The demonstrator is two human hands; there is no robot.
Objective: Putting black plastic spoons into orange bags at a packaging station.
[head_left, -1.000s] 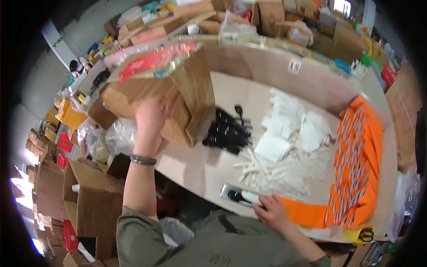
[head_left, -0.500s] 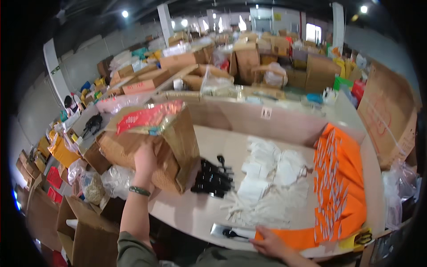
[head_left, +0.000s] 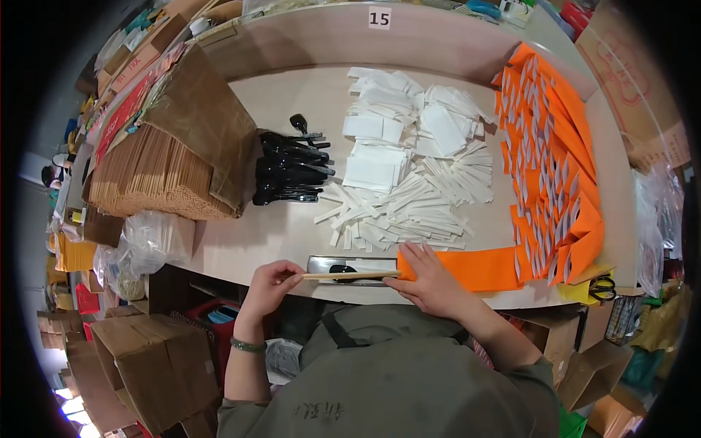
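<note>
Wooden stick [head_left: 343,276] first: it's lying across above the small metal tray [head_left: 317,266] at our edge of the surface [head_left: 241,244], over a black spoon [head_left: 341,269] sitting in there. Our left grip [head_left: 272,288] has its left end pinched between thumb and fingers. Our right grip [head_left: 429,281] lies over the end of the orange strip [head_left: 485,270], right by the stick's other end, but we can't tell if it's clasping anything.

Writing-wise, we've got a white card [head_left: 379,18] with a black printed number on the back wall, a red label [head_left: 135,87] with paler print on the big carton [head_left: 201,109], red print on the cardboard at right [head_left: 621,77], and dark lettering across our grey-green apron [head_left: 431,365].

What's changed: half a second ago our left grip was up at that carton, and now it's down at the tray with the stick, which we couldn't make out over the tray then. Right grip is still at the same end of the orange strip, the spoon was already in the tray, and our view has tipped down, so most of the room behind is gone
</note>
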